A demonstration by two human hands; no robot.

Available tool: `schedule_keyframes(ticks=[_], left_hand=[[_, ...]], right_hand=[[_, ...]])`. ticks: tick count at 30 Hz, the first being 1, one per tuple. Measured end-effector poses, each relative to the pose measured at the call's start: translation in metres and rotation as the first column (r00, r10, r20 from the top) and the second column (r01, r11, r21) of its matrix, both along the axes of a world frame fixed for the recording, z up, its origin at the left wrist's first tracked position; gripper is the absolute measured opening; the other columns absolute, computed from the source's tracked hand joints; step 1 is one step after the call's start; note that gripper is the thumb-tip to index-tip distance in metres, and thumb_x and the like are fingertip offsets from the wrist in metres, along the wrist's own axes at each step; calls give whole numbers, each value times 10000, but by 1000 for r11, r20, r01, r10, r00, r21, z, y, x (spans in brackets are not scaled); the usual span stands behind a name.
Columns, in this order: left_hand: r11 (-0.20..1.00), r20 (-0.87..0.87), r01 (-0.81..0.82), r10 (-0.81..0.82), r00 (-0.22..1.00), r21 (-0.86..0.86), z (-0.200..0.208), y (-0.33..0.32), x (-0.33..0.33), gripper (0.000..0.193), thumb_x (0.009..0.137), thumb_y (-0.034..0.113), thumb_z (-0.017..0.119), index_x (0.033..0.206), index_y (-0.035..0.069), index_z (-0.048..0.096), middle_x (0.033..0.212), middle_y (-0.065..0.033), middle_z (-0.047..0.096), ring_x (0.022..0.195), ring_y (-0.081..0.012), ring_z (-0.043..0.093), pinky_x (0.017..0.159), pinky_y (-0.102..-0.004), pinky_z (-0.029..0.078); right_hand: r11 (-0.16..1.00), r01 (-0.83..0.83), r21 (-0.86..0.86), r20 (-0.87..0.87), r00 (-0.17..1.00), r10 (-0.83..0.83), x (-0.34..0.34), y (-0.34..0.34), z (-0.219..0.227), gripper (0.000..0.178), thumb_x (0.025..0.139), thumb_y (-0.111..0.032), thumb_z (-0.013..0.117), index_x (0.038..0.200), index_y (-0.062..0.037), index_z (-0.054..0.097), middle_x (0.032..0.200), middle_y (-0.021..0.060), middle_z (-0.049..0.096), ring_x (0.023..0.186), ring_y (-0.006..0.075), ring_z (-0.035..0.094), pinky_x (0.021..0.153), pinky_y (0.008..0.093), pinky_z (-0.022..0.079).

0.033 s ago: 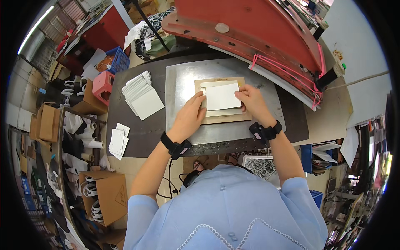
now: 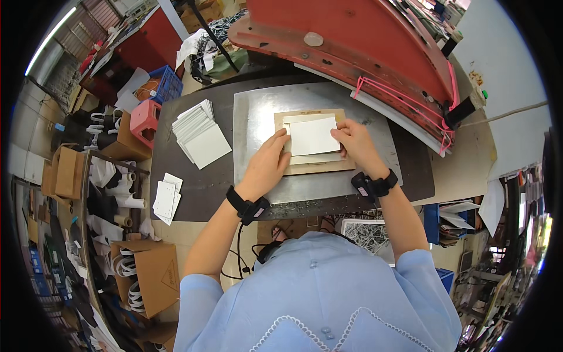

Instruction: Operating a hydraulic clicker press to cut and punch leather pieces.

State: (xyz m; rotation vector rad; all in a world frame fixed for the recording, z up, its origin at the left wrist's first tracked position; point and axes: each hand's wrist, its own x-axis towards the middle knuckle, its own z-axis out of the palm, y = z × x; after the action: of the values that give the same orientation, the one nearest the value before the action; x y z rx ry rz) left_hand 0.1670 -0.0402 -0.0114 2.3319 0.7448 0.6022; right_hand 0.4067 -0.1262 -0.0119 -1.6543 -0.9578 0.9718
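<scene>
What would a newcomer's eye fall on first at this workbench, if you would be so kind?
Most likely the big red curved machine part arching over the far side of the bench, with pink cord looped along its right edge. Below it, the left hand and right hand press a white card onto a tan board on the grey metal plate. A fanned stack of white cards lies to the left.

I see a dark worktable (image 2: pixel 193 188). A grey metal plate (image 2: pixel 258 117) covers its middle and right. On the plate sits a tan board (image 2: pixel 316 169) with white cards. Left of the plate lies a fanned stack of white sheets (image 2: pixel 200 135); at the near-left edge, a few small white cards (image 2: pixel 165 198).
</scene>
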Motion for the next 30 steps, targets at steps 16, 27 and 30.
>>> schedule_keyframes(ticks=[16, 27, 30], left_hand=[[971, -93, 89, -70, 993, 220, -9, 15, 9, 386, 911, 171, 604, 1271, 50, 536, 1408, -119, 494, 1181, -382, 490, 975, -418, 453], [966, -151, 148, -118, 982, 210, 1, 21, 10, 452, 892, 200, 626, 1305, 49, 520, 1415, -125, 487, 1180, -398, 479, 988, -429, 435], [967, -157, 142, -110, 982, 211, -1, 18, 11, 447, 909, 186, 602, 1320, 38, 509, 1436, -128, 463, 1213, -395, 455, 1023, -430, 410]], right_hand=[[999, 42, 30, 354, 934, -50, -11, -5, 11, 296, 875, -211, 634, 1068, 11, 603, 668, 102, 626, 556, 210, 602, 569, 345, 483], [986, -99, 134, 611, 792, -3, -14, -19, 1, 262, 909, -150, 547, 1082, 1, 673, 1018, 217, 666, 884, 379, 642, 784, 429, 508], [979, -99, 178, 599, 801, -28, -12, -19, -5, 261, 910, -154, 549, 1081, 1, 672, 968, 210, 670, 868, 381, 638, 771, 431, 505]])
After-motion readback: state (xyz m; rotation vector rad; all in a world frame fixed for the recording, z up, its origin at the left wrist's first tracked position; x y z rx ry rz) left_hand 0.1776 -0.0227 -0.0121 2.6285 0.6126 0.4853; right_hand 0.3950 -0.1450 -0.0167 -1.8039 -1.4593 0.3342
